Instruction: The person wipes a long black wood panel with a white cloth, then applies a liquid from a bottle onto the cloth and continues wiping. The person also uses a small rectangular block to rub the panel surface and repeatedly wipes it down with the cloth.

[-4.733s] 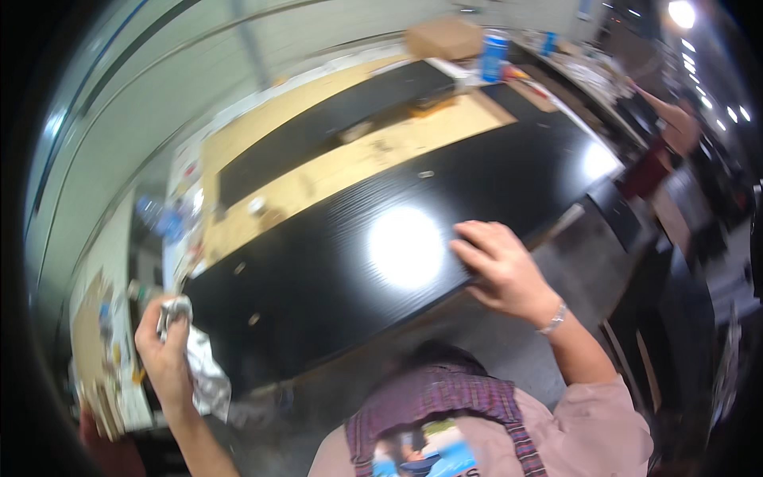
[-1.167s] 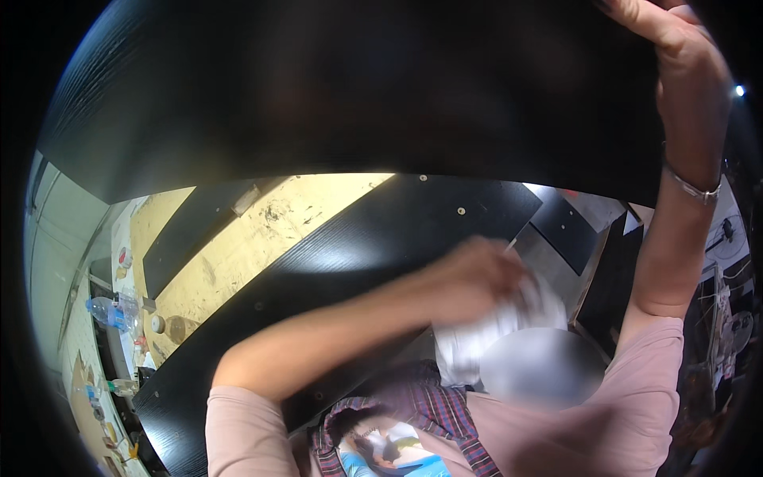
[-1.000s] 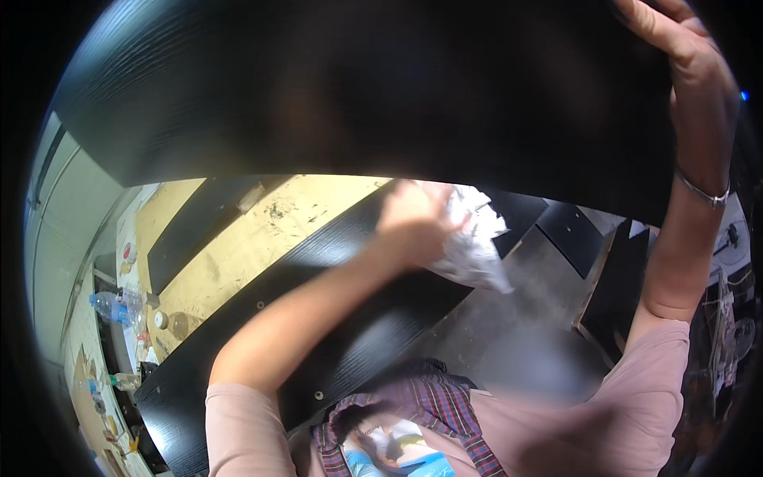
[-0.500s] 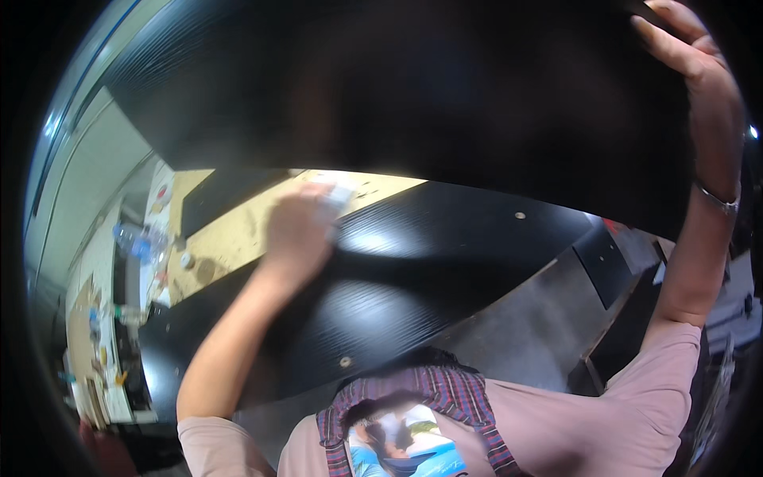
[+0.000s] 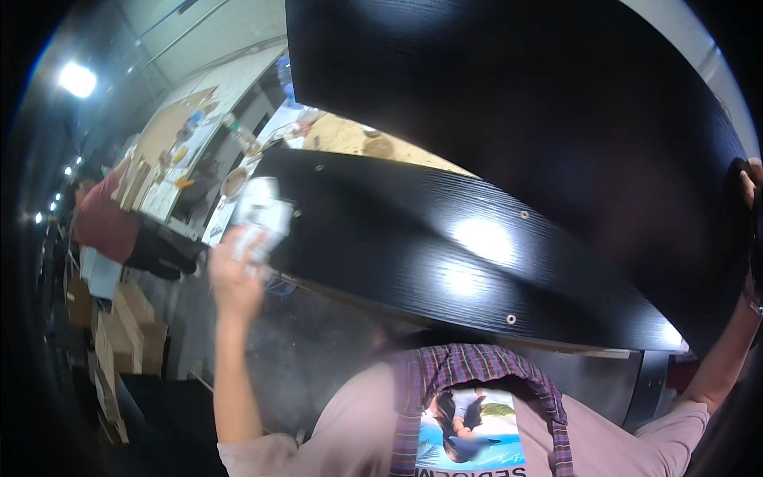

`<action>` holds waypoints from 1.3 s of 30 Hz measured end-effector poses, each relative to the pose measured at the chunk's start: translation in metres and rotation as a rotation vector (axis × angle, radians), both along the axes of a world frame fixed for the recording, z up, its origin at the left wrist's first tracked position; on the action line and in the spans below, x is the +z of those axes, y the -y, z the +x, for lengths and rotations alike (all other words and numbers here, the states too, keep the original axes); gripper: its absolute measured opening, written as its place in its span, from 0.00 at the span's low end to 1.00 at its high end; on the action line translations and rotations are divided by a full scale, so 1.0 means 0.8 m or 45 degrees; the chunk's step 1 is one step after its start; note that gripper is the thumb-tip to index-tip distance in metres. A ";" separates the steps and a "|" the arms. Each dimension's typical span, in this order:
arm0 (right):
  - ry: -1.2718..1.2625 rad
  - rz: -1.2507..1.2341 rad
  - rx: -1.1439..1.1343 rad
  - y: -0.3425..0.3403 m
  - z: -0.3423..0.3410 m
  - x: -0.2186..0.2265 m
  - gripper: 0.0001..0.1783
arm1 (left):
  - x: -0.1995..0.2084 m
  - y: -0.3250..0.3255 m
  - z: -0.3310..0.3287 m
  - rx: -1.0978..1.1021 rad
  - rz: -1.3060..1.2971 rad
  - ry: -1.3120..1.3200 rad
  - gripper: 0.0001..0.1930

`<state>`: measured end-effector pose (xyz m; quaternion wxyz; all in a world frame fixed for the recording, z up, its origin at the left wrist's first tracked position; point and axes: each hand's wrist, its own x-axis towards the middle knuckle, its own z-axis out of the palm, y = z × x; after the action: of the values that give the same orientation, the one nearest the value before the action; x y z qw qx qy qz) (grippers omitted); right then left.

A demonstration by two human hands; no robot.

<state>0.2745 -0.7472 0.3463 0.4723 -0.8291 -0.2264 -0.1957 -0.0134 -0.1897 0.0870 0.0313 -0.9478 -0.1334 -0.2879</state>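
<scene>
Pinched in my left hand (image 5: pixel 237 278) is a crumpled white cloth (image 5: pixel 261 213), perhaps paper, beside the left end of a black wood-grain board (image 5: pixel 381 230) that lies flat. Small round fittings dot that board's face. A second, larger black board (image 5: pixel 477 87) stands raised and tilted above it. At the far right, my right hand (image 5: pixel 749 181) grips the raised board's edge; only some of its fingers show, and the rest is cut off by the dark rim of the picture.
Under the boards shows a stained yellowish tabletop (image 5: pixel 413 154). Bottles (image 5: pixel 241 135) and small items stand on a cluttered bench to the left. Another person (image 5: pixel 111 216) in a reddish top is beyond it. Stacked wooden pieces (image 5: pixel 131 326) are at the lower left.
My left hand has moved left with the cloth, from over the lower board to past its end. My right hand sits lower on the raised board's edge. The view has turned left.
</scene>
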 end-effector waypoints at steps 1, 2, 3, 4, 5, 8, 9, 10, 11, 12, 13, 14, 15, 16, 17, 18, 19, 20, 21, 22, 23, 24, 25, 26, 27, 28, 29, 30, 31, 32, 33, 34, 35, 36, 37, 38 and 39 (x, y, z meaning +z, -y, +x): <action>0.064 -0.135 -0.049 0.009 0.012 -0.008 0.11 | -0.004 -0.039 -0.028 0.207 -0.055 0.034 0.27; 0.138 -0.267 -0.106 0.031 0.032 -0.020 0.14 | -0.017 -0.078 -0.056 0.362 -0.232 0.163 0.22; 0.211 -0.390 -0.172 0.037 0.045 -0.031 0.17 | -0.029 -0.112 -0.086 0.488 -0.338 0.229 0.19; 0.011 -0.181 -0.145 0.010 0.045 -0.039 0.13 | -0.028 -0.113 -0.093 0.499 -0.382 0.303 0.18; -0.251 -0.300 0.084 0.013 0.063 -0.031 0.13 | -0.029 -0.113 -0.105 0.514 -0.433 0.391 0.18; -0.321 -0.108 0.159 -0.054 0.073 -0.082 0.07 | -0.034 -0.090 -0.131 0.450 -0.699 0.675 0.16; -0.236 0.124 0.049 -0.094 0.048 -0.097 0.06 | -0.044 -0.087 -0.131 0.425 -0.793 0.725 0.16; -0.260 0.155 0.090 -0.116 0.037 -0.096 0.08 | -0.055 -0.090 -0.134 0.378 -0.841 0.783 0.16; -0.361 0.042 0.172 -0.126 0.043 -0.095 0.07 | -0.061 -0.092 -0.133 0.330 -0.886 0.834 0.16; -0.454 -0.075 0.258 -0.136 0.047 -0.092 0.07 | -0.065 -0.092 -0.133 0.312 -0.973 0.897 0.16; -0.449 -0.091 0.277 -0.156 0.044 -0.100 0.07 | -0.065 -0.093 -0.135 0.317 -0.944 0.893 0.16; -0.436 -0.079 0.296 -0.171 0.048 -0.109 0.08 | -0.066 -0.092 -0.136 0.322 -0.924 0.890 0.16; -0.591 -0.116 0.378 -0.175 0.058 -0.112 0.08 | -0.065 -0.090 -0.135 0.322 -0.903 0.880 0.17; -0.613 -0.127 0.388 -0.177 0.068 -0.122 0.10 | -0.062 -0.089 -0.134 0.304 -0.915 0.891 0.17; -0.635 -0.136 0.396 -0.179 0.079 -0.135 0.12 | -0.060 -0.087 -0.131 0.281 -0.929 0.927 0.17; -0.595 -0.120 0.357 -0.179 0.085 -0.151 0.14 | -0.056 -0.081 -0.132 0.266 -0.936 0.958 0.17; -0.666 -0.084 0.362 -0.182 0.086 -0.159 0.15 | -0.054 -0.077 -0.134 0.250 -0.944 0.989 0.17; -0.665 -0.086 0.350 -0.188 0.087 -0.169 0.14 | -0.051 -0.079 -0.139 0.252 -0.957 1.019 0.17; -0.663 -0.089 0.337 -0.192 0.089 -0.173 0.14 | -0.049 -0.081 -0.144 0.252 -0.970 1.049 0.17; -0.775 -0.250 0.399 -0.196 0.094 -0.168 0.12 | -0.048 -0.082 -0.147 0.251 -0.984 1.079 0.17; -0.731 -0.205 0.328 -0.201 0.095 -0.181 0.10 | -0.047 -0.084 -0.148 0.233 -1.026 1.125 0.16; -0.734 -0.201 0.327 -0.208 0.096 -0.191 0.11 | -0.045 -0.085 -0.152 0.220 -1.061 1.167 0.16; -0.736 -0.196 0.325 -0.213 0.095 -0.198 0.11 | -0.042 -0.086 -0.155 0.206 -1.096 1.209 0.16; -0.652 -0.188 0.307 -0.222 0.083 -0.196 0.12 | -0.035 -0.086 -0.153 0.208 -1.090 1.204 0.16; -0.701 -0.175 0.263 -0.213 0.092 -0.208 0.15 | -0.029 -0.082 -0.145 0.200 -1.095 1.196 0.17; -0.741 -0.217 0.246 -0.202 0.105 -0.220 0.17 | -0.023 -0.078 -0.136 0.190 -1.099 1.188 0.17; -0.790 -0.258 0.241 -0.201 0.110 -0.228 0.19 | -0.018 -0.073 -0.130 0.165 -1.053 1.168 0.17; -0.799 -0.278 0.228 -0.200 0.111 -0.235 0.20 | -0.012 -0.067 -0.121 0.137 -1.009 1.147 0.17; -0.745 -0.274 0.210 -0.199 0.109 -0.241 0.20 | -0.005 -0.060 -0.110 0.109 -0.965 1.127 0.17; -0.737 -0.340 0.179 -0.207 0.101 -0.240 0.19 | 0.010 -0.047 -0.097 0.099 -0.934 1.103 0.17; -0.727 -0.409 0.143 -0.212 0.094 -0.239 0.18 | 0.022 -0.033 -0.082 0.073 -0.880 1.081 0.16; -0.707 -0.446 0.128 -0.211 0.091 -0.240 0.18 | 0.029 -0.023 -0.066 -0.024 -0.889 1.059 0.15; -0.690 -0.484 0.118 -0.211 0.090 -0.242 0.19 | 0.037 -0.013 -0.052 -0.117 -0.895 1.034 0.14; -0.668 -0.523 0.107 -0.210 0.089 -0.243 0.19 | 0.044 -0.003 -0.039 -0.166 -0.831 0.933 0.15; -0.674 -0.498 0.139 -0.209 0.087 -0.243 0.18 | 0.051 0.007 -0.027 -0.215 -0.767 0.833 0.18; -0.680 -0.473 0.166 -0.205 0.083 -0.243 0.16 | 0.057 0.016 -0.014 -0.235 -0.711 0.730 0.17; -0.691 -0.448 0.204 -0.205 0.083 -0.241 0.16 | 0.062 0.027 -0.001 -0.250 -0.686 0.664 0.17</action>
<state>0.3409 -0.5833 0.1539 0.3787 -0.8994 -0.1871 0.1120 -0.0142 -0.2110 0.1366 -0.2815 -0.8252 -0.1163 -0.4756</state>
